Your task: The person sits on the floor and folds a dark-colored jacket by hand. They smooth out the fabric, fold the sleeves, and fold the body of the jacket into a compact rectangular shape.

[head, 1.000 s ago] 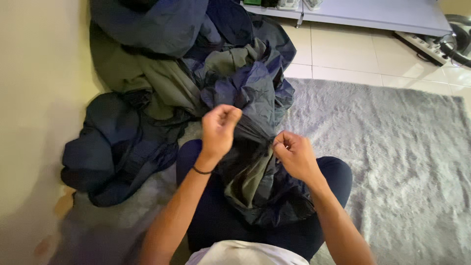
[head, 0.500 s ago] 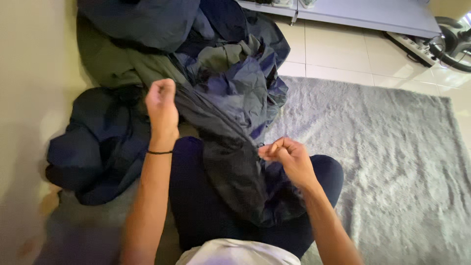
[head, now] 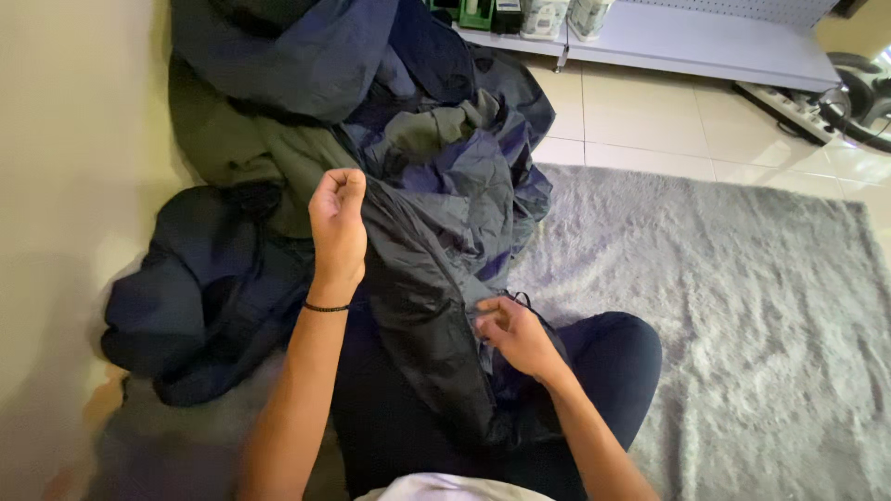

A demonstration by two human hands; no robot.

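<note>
I sit cross-legged in dark trousers (head: 613,362) on a grey shaggy rug. My left hand (head: 337,218) is raised and shut on the top edge of a dark, shiny jacket (head: 422,306), lifting it over my lap. A thin black band circles that wrist. My right hand (head: 512,331) is lower, above my right knee, pinching the jacket's side edge near a small black cord. The jacket hangs stretched between both hands, and its lower part falls between my legs.
A pile of dark blue and olive garments (head: 371,102) is heaped ahead and to the left, against a cream wall (head: 65,139). The grey rug (head: 742,306) spreads right. Beyond it are pale floor tiles, a low white shelf (head: 705,51) and a fan (head: 863,97).
My left hand has stayed raised at the left with the jacket's edge. My right hand has dropped toward my right knee, sliding along the jacket's side. The garment is pulled out longer.
</note>
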